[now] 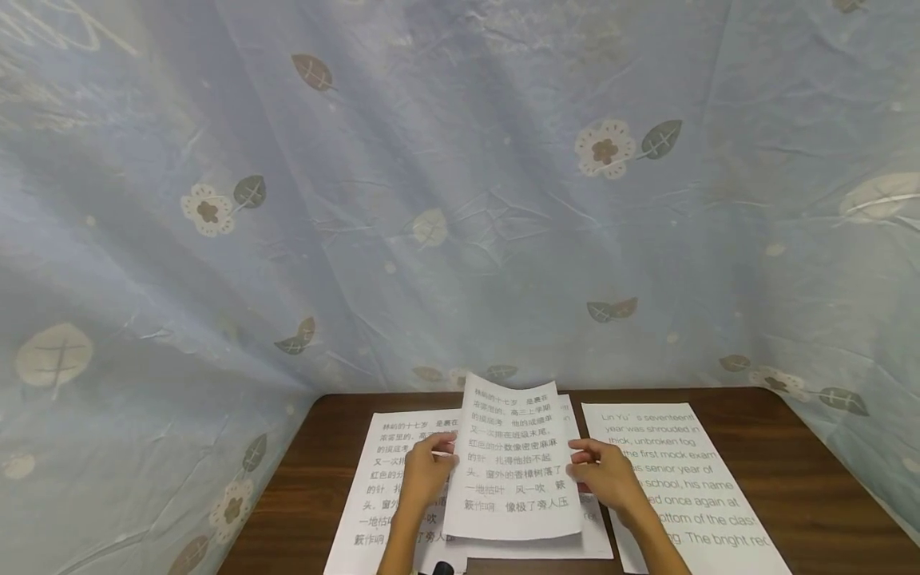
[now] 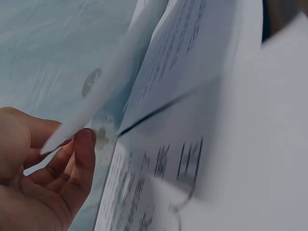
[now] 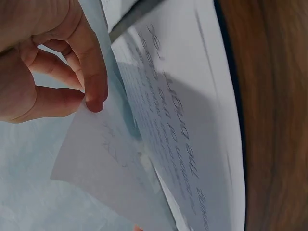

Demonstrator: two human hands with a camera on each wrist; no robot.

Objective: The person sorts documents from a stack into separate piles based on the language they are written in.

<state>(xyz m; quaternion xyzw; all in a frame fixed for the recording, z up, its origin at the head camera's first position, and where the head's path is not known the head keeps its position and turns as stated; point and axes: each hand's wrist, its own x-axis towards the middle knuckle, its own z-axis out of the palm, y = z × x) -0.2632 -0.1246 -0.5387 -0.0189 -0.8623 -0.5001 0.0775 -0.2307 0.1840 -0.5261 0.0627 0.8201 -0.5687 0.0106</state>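
Observation:
A white sheet of paper (image 1: 512, 467) printed with Chinese text is held up, slightly curved, between both hands. My left hand (image 1: 429, 471) pinches its left edge; in the left wrist view, thumb and fingers of that hand (image 2: 57, 178) meet at the edge of the sheet (image 2: 96, 96). My right hand (image 1: 607, 477) pinches the opposite edge, and the right wrist view shows the sheet (image 3: 106, 163) between the thumb and fingertip of that hand (image 3: 67, 67). The held sheet partly hides printed paper (image 1: 595, 543) beneath it.
Paper with the same Chinese text (image 1: 366, 511) lies at the left, partly behind the left forearm. English-printed paper (image 1: 707, 479) lies at the right under the right forearm. All are on a dark wooden table (image 1: 783, 447), with a patterned blue curtain (image 1: 496, 263) behind.

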